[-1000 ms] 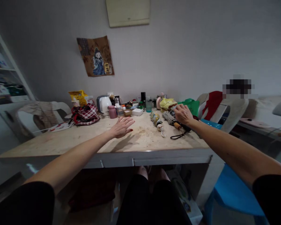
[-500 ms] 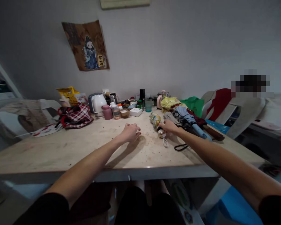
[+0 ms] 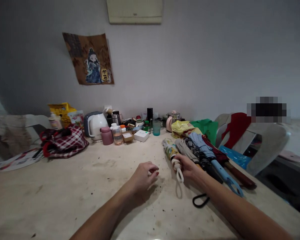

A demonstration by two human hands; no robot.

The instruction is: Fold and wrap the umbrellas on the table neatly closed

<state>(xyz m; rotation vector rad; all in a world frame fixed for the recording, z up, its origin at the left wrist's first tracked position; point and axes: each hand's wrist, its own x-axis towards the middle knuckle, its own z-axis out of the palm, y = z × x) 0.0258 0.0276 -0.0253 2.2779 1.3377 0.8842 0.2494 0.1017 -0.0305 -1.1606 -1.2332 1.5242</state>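
Observation:
My right hand (image 3: 188, 165) grips the white handle end of a folded, patterned umbrella (image 3: 170, 150) that lies on the table (image 3: 65, 190); its white wrist strap (image 3: 179, 182) hangs toward me. My left hand (image 3: 143, 176) rests on the tabletop just left of it, fingers curled loosely, holding nothing. Several more folded umbrellas lie side by side to the right: a dark one (image 3: 198, 156), a light blue one (image 3: 211, 158) and a dark red one (image 3: 233, 170). A black strap loop (image 3: 199, 200) lies beside my right forearm.
Along the back stand a white kettle (image 3: 96, 125), a pink cup (image 3: 106, 136), small bottles, a white box (image 3: 141, 135) and a teal glass (image 3: 156, 127). A red plaid bag (image 3: 65, 143) lies at the left, yellow packets (image 3: 182, 128) and a chair with clothes (image 3: 255, 140) at the right.
My right hand left the umbrella pile and closed on the patterned umbrella's handle. My left hand curled from flat. The view came closer to the table.

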